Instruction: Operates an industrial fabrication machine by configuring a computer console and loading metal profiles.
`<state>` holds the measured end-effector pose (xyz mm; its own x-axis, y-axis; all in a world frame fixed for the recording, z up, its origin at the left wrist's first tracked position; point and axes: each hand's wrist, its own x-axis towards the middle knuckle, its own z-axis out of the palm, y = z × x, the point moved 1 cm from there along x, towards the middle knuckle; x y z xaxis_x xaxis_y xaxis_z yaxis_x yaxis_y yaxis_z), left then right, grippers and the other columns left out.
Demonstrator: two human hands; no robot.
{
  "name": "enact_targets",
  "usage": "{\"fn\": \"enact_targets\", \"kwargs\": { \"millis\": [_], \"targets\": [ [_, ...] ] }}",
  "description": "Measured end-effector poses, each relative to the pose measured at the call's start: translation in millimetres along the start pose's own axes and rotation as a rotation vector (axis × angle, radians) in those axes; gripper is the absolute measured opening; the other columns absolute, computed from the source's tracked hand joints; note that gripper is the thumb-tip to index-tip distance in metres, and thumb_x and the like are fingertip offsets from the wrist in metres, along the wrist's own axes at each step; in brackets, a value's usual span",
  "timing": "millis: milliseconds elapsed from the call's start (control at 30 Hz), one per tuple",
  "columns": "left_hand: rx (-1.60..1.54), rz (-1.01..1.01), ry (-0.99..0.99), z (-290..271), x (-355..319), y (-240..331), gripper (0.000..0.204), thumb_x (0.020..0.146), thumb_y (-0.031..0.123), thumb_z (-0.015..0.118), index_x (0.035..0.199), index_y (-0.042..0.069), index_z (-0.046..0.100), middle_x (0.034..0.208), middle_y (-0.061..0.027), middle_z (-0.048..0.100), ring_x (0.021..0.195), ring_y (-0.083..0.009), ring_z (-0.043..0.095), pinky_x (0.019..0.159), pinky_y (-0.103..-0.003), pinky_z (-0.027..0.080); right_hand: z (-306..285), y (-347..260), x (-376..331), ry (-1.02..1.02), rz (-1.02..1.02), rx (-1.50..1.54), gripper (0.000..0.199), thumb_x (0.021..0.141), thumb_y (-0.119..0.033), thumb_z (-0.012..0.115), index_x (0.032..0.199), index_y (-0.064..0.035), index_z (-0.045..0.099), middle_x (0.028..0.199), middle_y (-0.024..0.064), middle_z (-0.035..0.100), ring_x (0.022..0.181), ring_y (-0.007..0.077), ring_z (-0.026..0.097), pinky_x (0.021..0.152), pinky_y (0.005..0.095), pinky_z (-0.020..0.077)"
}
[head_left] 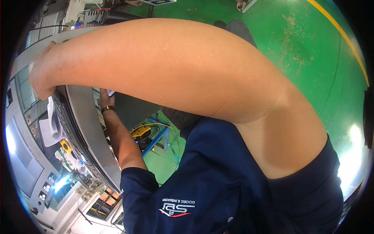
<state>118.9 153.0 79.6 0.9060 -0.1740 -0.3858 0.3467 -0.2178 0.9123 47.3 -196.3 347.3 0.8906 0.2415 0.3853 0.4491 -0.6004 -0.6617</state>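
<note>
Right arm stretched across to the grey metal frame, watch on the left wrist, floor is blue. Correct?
Not quite: the floor is green, with a yellow line near its edge, as the head view shows. The rest holds: the right hand reaches across to the grey metal frame, and a watch sits on the left wrist.

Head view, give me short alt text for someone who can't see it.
A person in a dark blue shirt reaches the right hand across the frame to grip the edge of a long grey metal panel. The left hand, wearing a wristwatch, touches the panel lower down, above a green floor.
</note>
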Motion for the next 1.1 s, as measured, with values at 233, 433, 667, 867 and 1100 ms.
{"fn": "enact_targets", "kwargs": {
  "millis": [233, 433, 667, 867, 1100],
  "targets": [
    [-0.013, -0.007, 0.025, -6, 5, -4, 0.049, 0.102, 0.048, 0.062, 0.132, 0.01, 0.057, 0.122, -0.0026, 0.066, 0.113, -0.0181, 0.065, 0.098, -0.039, 0.054, 0, 0, 0, -0.007, 0.047, -0.009, 0.041, 0.087, -0.026, 0.063, 0.126, -0.0155, 0.074, 0.118, 0.0093, 0.071, 0.115, 0.0345, 0.06, 0.093, 0.0557, 0.0394],
    [-0.017, 0.001, 0.017, -20, 8, -8, 0.046, 0.101, 0.046, 0.063, 0.131, 0.011, 0.059, 0.12, -0.0025, 0.067, 0.112, -0.0183, 0.066, 0.097, -0.039, 0.054, 0, -4, -1, 0.001, 0.014, -0.009, 0.041, 0.087, -0.026, 0.063, 0.126, -0.0159, 0.073, 0.12, 0.0097, 0.07, 0.117, 0.0366, 0.06, 0.093, 0.0561, 0.0394],
    [-0.041, -0.053, 0.075, -16, 10, -10, 0.043, 0.098, 0.04, 0.067, 0.129, 0.011, 0.061, 0.118, -0.0015, 0.068, 0.112, -0.0189, 0.065, 0.096, -0.04, 0.052, 0, 2, 0, 0.02, 0.009, 0.007, 0.043, 0.086, -0.022, 0.062, 0.127, -0.0157, 0.073, 0.119, 0.0112, 0.07, 0.115, 0.0359, 0.06, 0.091, 0.0568, 0.0391],
    [-0.045, -0.018, 0.068, -25, 12, -15, 0.041, 0.096, 0.036, 0.069, 0.127, 0.01, 0.062, 0.117, -0.0019, 0.069, 0.111, -0.0191, 0.065, 0.098, -0.041, 0.051, 0, 0, -3, -0.01, 0.01, 0.002, 0.044, 0.085, -0.02, 0.062, 0.126, -0.0148, 0.073, 0.118, 0.0111, 0.07, 0.114, 0.036, 0.061, 0.091, 0.0566, 0.0393],
    [-0.018, -0.042, 0.128, -24, 11, -12, 0.04, 0.095, 0.034, 0.069, 0.126, 0.011, 0.063, 0.116, -0.0018, 0.069, 0.11, -0.0197, 0.065, 0.096, -0.041, 0.051, 2, 1, 1, 0.022, 0.014, 0.036, 0.044, 0.085, -0.019, 0.062, 0.127, -0.0154, 0.072, 0.119, 0.01, 0.07, 0.116, 0.0342, 0.061, 0.092, 0.0564, 0.0383]
  ]
}}
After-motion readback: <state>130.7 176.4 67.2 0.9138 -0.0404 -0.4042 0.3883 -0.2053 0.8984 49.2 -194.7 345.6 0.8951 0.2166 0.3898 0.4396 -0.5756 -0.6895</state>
